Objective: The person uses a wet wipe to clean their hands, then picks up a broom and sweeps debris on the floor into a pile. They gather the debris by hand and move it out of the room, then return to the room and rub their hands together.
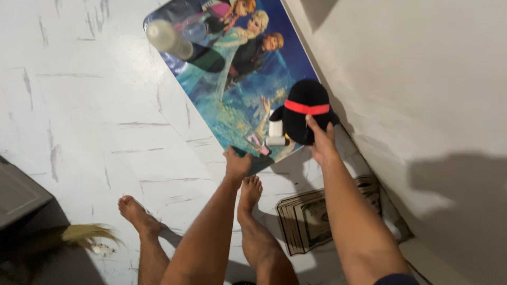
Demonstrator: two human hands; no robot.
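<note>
A low blue table [222,100] with a cartoon picture on its top stands against the wall. My left hand [236,164] grips its near corner. My right hand [321,143] holds a black plush toy [305,108] with a red band, which sits at the table's right edge. A small white roll [275,133] stands just left of the toy. A pale bottle [168,39] lies at the table's far left end.
A mat printed like a banknote [309,216] lies on the white marble-look floor [95,121] by my bare feet [248,192]. A white wall [422,105] runs along the right. A broom's bristles [87,235] and a grey box [18,192] are at the lower left.
</note>
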